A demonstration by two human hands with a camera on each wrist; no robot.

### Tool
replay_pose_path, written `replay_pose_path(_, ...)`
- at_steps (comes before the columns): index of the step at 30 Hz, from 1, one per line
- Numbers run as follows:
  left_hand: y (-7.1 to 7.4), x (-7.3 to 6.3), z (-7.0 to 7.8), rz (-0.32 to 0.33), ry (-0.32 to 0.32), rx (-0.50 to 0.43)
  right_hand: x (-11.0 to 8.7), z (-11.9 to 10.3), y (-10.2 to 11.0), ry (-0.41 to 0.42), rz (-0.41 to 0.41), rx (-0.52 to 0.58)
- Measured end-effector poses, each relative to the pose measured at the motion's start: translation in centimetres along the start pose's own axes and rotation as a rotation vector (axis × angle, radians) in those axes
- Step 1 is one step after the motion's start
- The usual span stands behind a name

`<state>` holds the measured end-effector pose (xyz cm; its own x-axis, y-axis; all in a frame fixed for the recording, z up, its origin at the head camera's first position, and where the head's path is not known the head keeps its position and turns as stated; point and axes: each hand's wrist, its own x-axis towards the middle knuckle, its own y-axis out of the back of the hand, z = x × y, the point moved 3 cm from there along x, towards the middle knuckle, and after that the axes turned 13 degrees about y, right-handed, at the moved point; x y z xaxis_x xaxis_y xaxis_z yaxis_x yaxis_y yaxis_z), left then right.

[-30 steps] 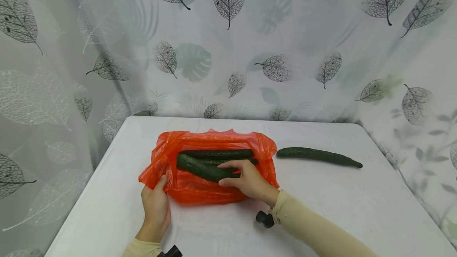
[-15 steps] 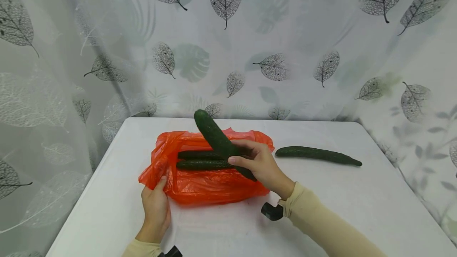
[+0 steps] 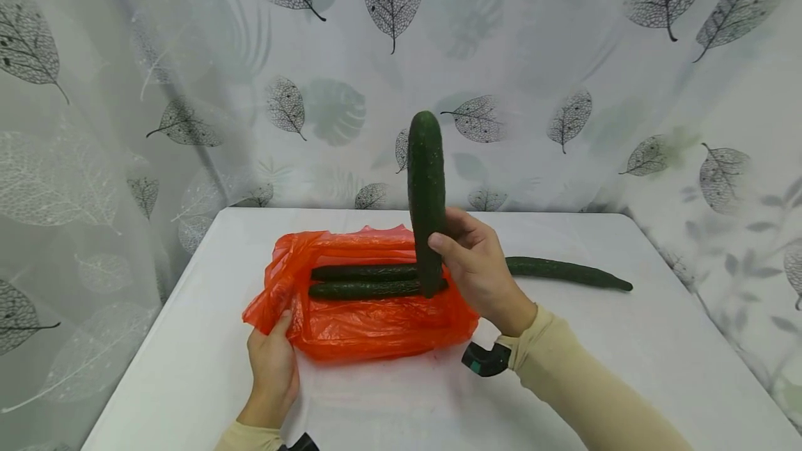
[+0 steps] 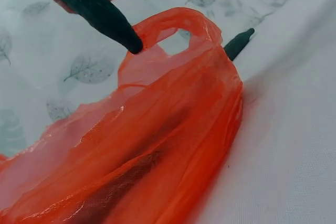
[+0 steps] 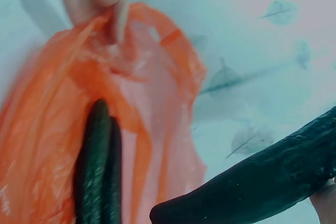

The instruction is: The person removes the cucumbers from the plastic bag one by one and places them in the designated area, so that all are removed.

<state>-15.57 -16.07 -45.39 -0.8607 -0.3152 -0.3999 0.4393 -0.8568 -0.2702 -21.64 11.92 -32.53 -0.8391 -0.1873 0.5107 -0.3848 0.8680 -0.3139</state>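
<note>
My right hand (image 3: 479, 266) grips a dark green cucumber (image 3: 427, 186) near its lower half, holding it upright above the bag. In the right wrist view this cucumber (image 5: 252, 182) slants across the lower right. A thin red plastic bag (image 3: 376, 329) lies on the table with its mouth spread. Two more cucumbers (image 3: 363, 289) rest side by side inside it, partly hidden behind the raised one. At the bag's left edge, my left hand (image 3: 273, 371) pinches the plastic between thumb and fingers; the right wrist view shows the pinching fingers (image 5: 105, 3) too.
Another cucumber (image 3: 567, 272) lies on the white table (image 3: 658, 367) to the right of the bag, its left end behind my right hand. A leaf-patterned curtain (image 3: 532, 33) hangs around the table's back and sides.
My right hand has lifted a cucumber out of the bag, moving up and right while turning it from lying flat to upright. My left hand has stayed at the bag's edge.
</note>
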Motion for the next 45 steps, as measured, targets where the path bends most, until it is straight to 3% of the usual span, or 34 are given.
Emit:
replay_pose_path(10,0.1,0.0,-0.1,0.000,0.008,0.008,1.4,-3.6,0.5,0.133,0.116,0.171)
replay_pose_path(16,0.1,-0.1,0.0,-0.002,0.013,0.015,2.2,-5.4,2.1,0.214,0.137,0.142)
replay_pose_path(24,0.1,-0.1,-0.1,0.004,0.022,0.014,2.5,-6.0,4.9,0.305,0.155,-0.075)
replay_pose_path(29,0.0,-0.1,-0.2,0.004,0.020,0.011,2.0,-5.6,6.8,0.306,0.146,-0.253)
replay_pose_path(35,0.1,0.1,-0.2,0.012,0.014,0.002,0.6,-4.6,9.8,0.291,0.061,-0.420)
replay_pose_path(40,0.1,0.2,-0.1,0.012,0.010,-0.005,-1.0,-3.8,12.8,0.312,-0.008,-0.647)
replay_pose_path(45,0.3,0.3,-0.1,0.008,0.000,-0.019,-2.8,-3.1,15.5,0.277,-0.030,-0.896)
